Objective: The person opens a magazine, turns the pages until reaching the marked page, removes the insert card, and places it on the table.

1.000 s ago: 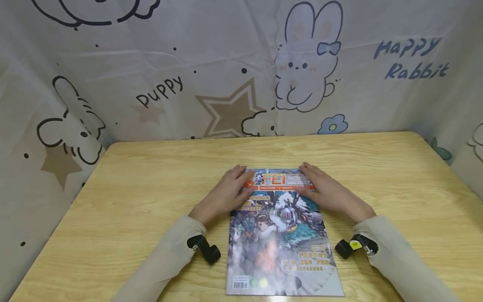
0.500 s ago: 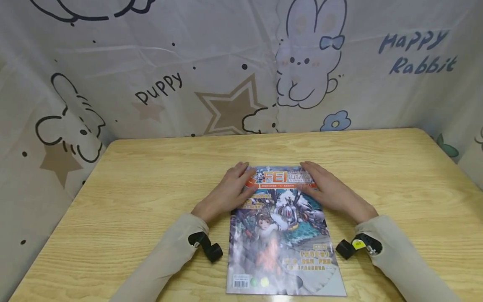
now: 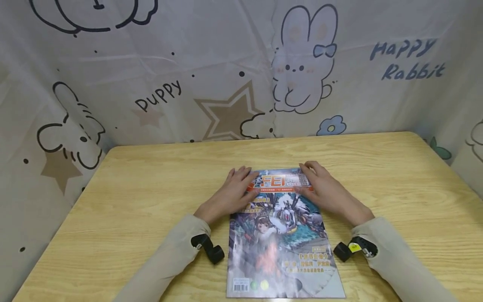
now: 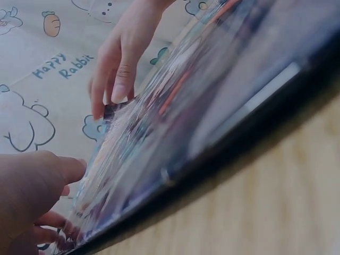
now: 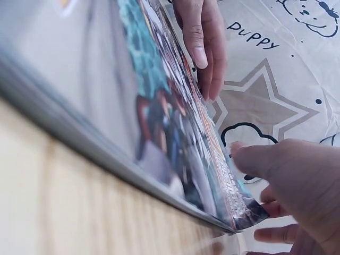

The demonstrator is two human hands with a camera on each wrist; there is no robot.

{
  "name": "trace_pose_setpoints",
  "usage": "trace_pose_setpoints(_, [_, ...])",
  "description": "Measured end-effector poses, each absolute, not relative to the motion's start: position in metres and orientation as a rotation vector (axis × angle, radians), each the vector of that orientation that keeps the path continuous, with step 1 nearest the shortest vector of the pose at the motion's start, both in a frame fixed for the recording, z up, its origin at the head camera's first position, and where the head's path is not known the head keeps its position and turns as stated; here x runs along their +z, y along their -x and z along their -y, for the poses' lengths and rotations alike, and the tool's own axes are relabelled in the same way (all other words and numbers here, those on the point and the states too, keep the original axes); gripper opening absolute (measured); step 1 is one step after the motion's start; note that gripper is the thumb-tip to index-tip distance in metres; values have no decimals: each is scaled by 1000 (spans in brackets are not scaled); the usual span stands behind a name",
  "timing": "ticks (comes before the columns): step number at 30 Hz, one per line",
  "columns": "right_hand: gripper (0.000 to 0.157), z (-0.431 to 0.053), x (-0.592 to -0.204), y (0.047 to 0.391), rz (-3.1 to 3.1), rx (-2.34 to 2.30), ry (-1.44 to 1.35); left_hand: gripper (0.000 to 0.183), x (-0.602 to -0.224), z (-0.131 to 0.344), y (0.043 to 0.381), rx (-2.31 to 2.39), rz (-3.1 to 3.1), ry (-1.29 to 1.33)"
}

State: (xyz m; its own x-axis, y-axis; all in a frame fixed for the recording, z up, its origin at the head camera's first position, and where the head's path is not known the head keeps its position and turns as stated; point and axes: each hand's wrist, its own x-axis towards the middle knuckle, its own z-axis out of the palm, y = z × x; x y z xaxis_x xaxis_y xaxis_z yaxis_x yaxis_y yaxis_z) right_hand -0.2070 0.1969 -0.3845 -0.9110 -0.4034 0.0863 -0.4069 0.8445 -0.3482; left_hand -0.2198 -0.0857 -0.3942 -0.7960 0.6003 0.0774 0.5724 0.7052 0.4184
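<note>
A glossy magazine (image 3: 279,235) with an illustrated cover and an orange title strip lies upright to me on the wooden table. My left hand (image 3: 228,195) rests over its upper left corner, fingers extended past the edge and thumb along the cover. At the upper right corner my right hand (image 3: 332,197) lies in much the same way, fingers nearly straight. The left wrist view has my left hand (image 4: 32,196) beside the magazine's edge, its fingertips at the corner. In the right wrist view, fingers of my right hand (image 5: 297,191) touch the slightly bent corner.
The wooden table (image 3: 136,193) extends around the magazine on both sides and behind it. A printed cloth (image 3: 211,46) with cartoon animals and stars hangs along the back and sides. A small black camera (image 3: 214,253) is strapped to each wrist over beige sleeves.
The head view tilts slightly down and back up. The fingers of both hands have shifted a little at the top corners; the magazine stays in place.
</note>
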Motion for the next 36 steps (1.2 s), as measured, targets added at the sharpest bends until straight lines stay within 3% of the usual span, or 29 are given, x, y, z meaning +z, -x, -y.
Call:
trace_pose_setpoints(14, [65, -195, -386, 206, 3001, 505, -634, 54, -395, 87, 220, 693, -2832, -988])
trace_pose_setpoints(29, [62, -194, -376, 205, 2828, 821, -632, 50, -393, 88, 221, 795, -2884, -948])
trace_pose_setpoints(36, [57, -199, -373, 206, 2788, 983, -542, 57, -391, 86, 222, 1015, -2831, -847])
